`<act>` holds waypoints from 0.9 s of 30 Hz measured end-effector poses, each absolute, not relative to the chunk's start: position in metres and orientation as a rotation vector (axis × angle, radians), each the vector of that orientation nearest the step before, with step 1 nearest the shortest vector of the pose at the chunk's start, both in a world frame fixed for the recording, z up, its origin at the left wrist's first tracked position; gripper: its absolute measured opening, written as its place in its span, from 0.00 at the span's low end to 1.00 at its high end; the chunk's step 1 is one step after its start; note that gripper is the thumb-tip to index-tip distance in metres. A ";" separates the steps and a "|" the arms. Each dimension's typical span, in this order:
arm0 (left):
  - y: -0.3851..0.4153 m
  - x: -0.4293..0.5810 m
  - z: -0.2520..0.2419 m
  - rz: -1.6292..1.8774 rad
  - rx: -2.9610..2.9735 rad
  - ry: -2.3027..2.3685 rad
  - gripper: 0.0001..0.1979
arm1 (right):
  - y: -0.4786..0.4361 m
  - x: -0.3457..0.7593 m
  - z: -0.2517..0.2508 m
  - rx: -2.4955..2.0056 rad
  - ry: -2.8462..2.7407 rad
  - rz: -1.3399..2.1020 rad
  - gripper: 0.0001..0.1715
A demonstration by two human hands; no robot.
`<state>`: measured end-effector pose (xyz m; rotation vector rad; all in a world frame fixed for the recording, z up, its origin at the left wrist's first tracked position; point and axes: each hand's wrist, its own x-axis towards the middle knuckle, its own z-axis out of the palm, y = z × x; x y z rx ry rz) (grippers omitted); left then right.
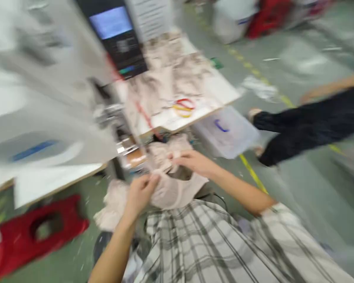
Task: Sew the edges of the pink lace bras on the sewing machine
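Note:
A pale pink bra [171, 192] lies across my lap, just below the sewing machine [110, 114]. My left hand [142, 192] pinches its left edge between thumb and fingers. On the other side, my right hand [193, 162] grips the upper part of the bra, fingers pointing left. More pink fabric bunches up beyond my fingers toward the machine, and motion blur hides its details. To the left of my left wrist hangs a heap of similar pale pieces [113, 204].
Patterned pink pieces [177, 70] and red-and-yellow scissors [183, 108] lie on the white tabletop [224, 88]. A clear plastic bin [227, 135] sits below its right edge. A red stool [61, 220] stands lower left. A person in dark trousers [306, 114] is at the right.

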<state>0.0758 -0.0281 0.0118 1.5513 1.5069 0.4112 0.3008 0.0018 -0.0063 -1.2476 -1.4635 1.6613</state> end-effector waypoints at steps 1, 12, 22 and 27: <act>-0.023 0.067 0.006 0.420 1.538 1.481 0.30 | 0.010 0.283 -0.015 -1.162 -1.423 1.738 0.21; -0.020 0.036 -0.004 0.405 1.503 1.261 0.22 | 0.014 0.238 -0.013 -1.009 -1.798 1.627 0.16; -0.046 0.057 -0.023 1.073 1.570 1.436 0.13 | 0.022 0.223 -0.014 -0.996 -1.310 1.816 0.16; -0.037 0.045 -0.019 1.214 2.052 1.352 0.13 | 0.054 0.223 -0.005 -1.063 -1.295 1.887 0.24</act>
